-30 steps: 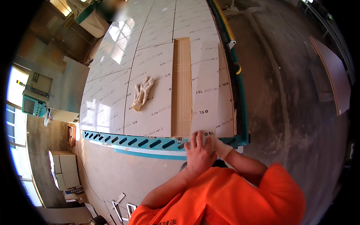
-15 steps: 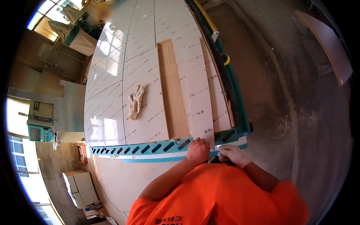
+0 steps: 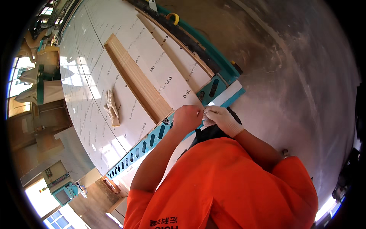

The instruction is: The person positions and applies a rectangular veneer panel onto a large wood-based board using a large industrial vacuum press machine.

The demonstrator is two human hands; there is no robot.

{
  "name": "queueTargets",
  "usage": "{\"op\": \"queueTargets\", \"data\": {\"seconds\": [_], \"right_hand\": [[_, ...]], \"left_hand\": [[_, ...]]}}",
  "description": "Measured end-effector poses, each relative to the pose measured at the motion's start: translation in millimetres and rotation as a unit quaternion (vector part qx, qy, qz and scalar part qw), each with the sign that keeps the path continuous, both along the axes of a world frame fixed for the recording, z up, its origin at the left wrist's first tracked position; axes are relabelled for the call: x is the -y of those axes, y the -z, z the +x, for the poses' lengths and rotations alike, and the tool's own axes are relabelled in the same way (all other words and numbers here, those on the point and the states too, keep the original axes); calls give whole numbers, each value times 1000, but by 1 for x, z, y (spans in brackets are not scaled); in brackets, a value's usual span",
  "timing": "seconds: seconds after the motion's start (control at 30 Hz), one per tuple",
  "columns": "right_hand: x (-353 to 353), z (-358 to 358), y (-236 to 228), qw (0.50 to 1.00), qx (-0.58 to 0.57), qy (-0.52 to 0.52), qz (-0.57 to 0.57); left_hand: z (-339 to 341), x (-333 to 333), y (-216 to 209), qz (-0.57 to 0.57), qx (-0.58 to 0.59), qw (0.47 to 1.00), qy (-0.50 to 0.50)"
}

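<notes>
My bare left hand (image 3: 188,117) is curled closed at the near end of a long white panel strip (image 3: 167,78). What its fingers grip, if anything, is hidden. Close against it, my right hand (image 3: 225,120) in a white glove has its fingers pinched together at the strip's corner. Something whitish shows by its fingertips, too small to name. Left of the strip, a wood-coloured groove (image 3: 139,82) runs between white panels. A loose white glove (image 3: 111,108) lies on the white panel (image 3: 126,110) beyond that groove.
The panels lie on a big machine table with a teal slotted edge (image 3: 143,147). Along its far right side runs a dark and teal rail (image 3: 198,42) with a yellow ring (image 3: 173,18). A control box with a screen (image 3: 64,194) stands at the lower left.
The view has turned, so the table now slants toward the upper left. My right hand has come in against my left at the strip's end. The loose glove stays on its panel.
</notes>
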State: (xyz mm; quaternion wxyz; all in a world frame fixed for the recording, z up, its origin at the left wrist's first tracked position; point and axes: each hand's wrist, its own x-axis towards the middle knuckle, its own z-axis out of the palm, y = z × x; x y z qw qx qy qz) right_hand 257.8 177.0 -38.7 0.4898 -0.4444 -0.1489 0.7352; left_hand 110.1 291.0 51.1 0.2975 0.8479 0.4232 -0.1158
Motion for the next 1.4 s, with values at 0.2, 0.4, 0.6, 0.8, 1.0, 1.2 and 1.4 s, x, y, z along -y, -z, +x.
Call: {"op": "queueTargets", "data": {"seconds": [0.2, 0.4, 0.6, 0.8, 1.0, 1.2, 1.4], "right_hand": [[-1, -13, -15, 997, -12, 31, 75], [2, -16, -16, 992, -67, 70, 82], [3, -11, -17, 993, -19, 62, 102], [3, -12, -4, 994, -33, 64, 88], [1, -12, -12, 995, -39, 68, 58], [-4, -11, -9, 994, -70, 55, 63], [-12, -3, -13, 993, -103, 23, 57]], "left_hand": [[2, 6, 10, 102, -10, 989, 107], [6, 3, 19, 140, 7, 976, 164], [8, 0, 24, 96, 26, 985, 139], [7, -7, 22, 46, 69, 988, 130], [2, -12, 19, -16, 94, 992, 80], [-2, -14, 16, -67, 122, 990, -13], [-11, -18, 7, -61, 155, 985, -53]]}}
